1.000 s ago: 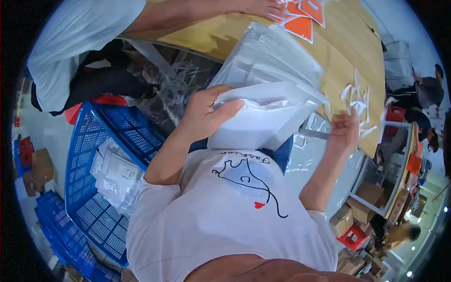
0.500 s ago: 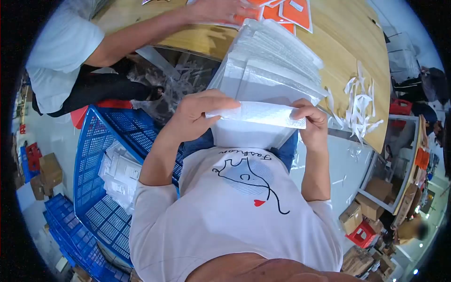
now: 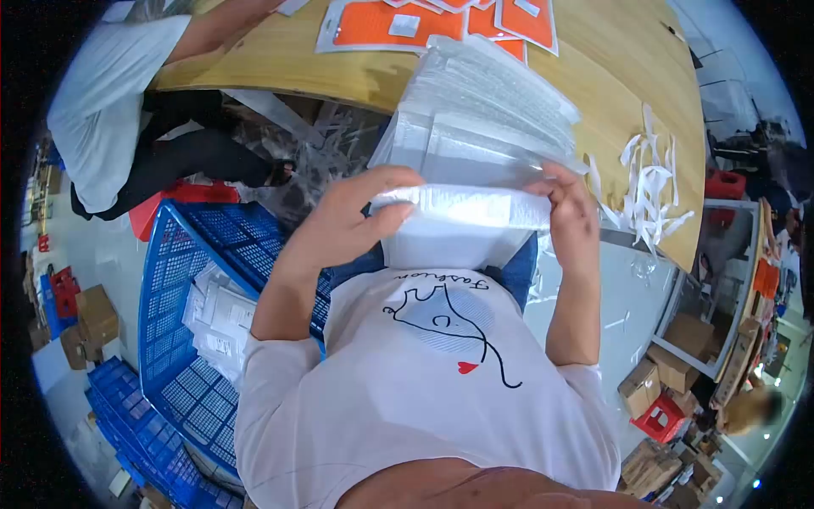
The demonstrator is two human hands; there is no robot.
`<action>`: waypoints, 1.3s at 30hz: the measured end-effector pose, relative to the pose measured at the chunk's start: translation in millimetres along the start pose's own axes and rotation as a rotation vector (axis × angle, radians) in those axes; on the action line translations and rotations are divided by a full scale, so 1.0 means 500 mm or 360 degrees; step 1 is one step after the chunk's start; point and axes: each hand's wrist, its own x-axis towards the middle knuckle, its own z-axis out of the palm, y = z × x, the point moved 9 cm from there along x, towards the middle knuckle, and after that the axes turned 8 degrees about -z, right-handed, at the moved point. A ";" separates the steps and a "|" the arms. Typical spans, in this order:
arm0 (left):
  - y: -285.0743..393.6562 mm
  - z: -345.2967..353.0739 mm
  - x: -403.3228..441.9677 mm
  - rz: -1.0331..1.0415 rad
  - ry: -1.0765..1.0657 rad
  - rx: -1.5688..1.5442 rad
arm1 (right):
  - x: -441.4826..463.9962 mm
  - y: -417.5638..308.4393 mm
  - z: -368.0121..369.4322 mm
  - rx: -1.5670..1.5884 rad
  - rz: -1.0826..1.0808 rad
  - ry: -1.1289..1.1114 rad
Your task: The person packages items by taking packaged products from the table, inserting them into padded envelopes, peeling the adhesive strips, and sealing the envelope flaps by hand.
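In front of my belly, a folded white bubble mailer (image 3: 475,206) is held level between my hands. My left hand (image 3: 360,212) pinches its left end, thumb below and fingers above. At the right end, my right hand (image 3: 570,199) has its fingers curled at the upper edge, slightly blurred. Beneath and beyond the mailer, a fanned stack of white bubble mailers (image 3: 500,97) leans from my lap onto the table edge.
Orange items in clear packs (image 3: 373,24) lie on the wooden table (image 3: 627,76). Peeled white strips (image 3: 653,191) hang over its right edge. A blue basket (image 3: 161,280) at my left holds white packages (image 3: 219,318). Another person's arm (image 3: 222,27) reaches in at upper left.
The mailer has tilted and looks thicker from the front. My right hand's fingers have risen to its upper edge. The other person's arm has drawn back left, uncovering an orange pack.
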 end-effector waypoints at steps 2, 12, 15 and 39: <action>-0.012 0.005 -0.002 -0.0009 -0.0006 -0.0095 | -0.014 -0.010 0.009 -0.0156 0.0009 -0.0069; 0.037 -0.105 -0.088 0.0513 0.0007 -0.0446 | 0.155 -0.186 -0.109 -0.0453 -0.0553 0.0512; 0.038 -0.276 -0.253 0.0578 0.0889 -0.0056 | 0.322 -0.129 -0.094 -0.0815 -0.0423 0.0109; 0.083 0.085 0.057 0.0772 0.0281 0.1109 | 0.206 -0.480 -0.231 -0.0907 -0.1520 0.0942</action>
